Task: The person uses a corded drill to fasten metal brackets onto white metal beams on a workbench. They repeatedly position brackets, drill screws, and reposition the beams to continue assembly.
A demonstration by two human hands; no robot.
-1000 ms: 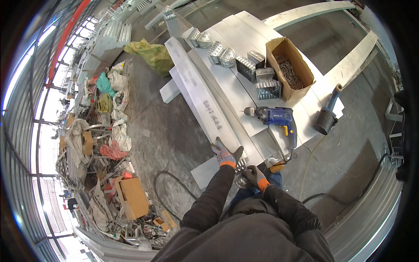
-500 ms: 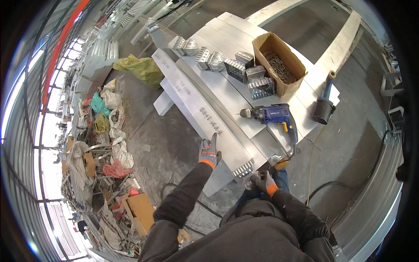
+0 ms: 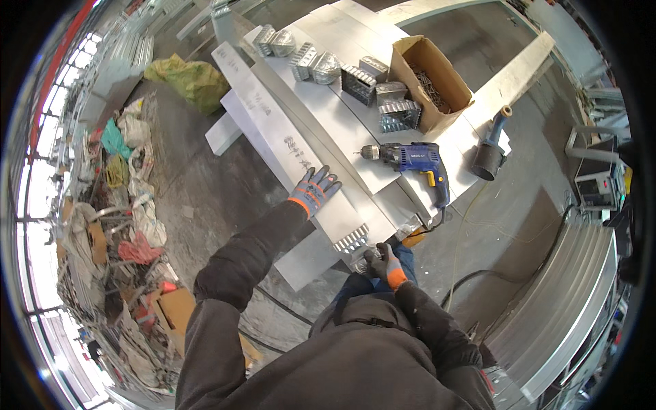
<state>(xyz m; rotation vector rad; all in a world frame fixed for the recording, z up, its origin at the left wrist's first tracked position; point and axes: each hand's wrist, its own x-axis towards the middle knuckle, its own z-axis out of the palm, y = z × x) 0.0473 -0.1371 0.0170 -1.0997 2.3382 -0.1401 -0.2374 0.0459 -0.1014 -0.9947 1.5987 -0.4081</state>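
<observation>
A long silver rectangular metal beam [image 3: 263,116] with dark handwriting lies slantwise before me. My left hand [image 3: 316,191], in a grey glove with an orange cuff, rests on its upper face, fingers spread. At the beam's near end sits a ridged silver metal end fitting [image 3: 351,239]. My right hand [image 3: 387,265], gloved alike, is closed on the fitting's rounded part; its fingertips are partly hidden. Several similar loose fittings [image 3: 400,116] stand farther back on flat metal panels [image 3: 335,116]. Right of the beam lies a blue power drill [image 3: 417,157].
An open cardboard box [image 3: 454,106] of screws or nails and a black-headed, blue-handled mallet [image 3: 487,160] stand on the panels. Scrap and bags [image 3: 140,184] heap up on the left floor. A black cable [image 3: 478,275] and stacked metal profiles [image 3: 553,307] lie at right.
My left hand has shifted from the beam's left edge farther onto its upper face, its fingers now spread. My right hand stays at the end fitting. The whole view has shifted.
</observation>
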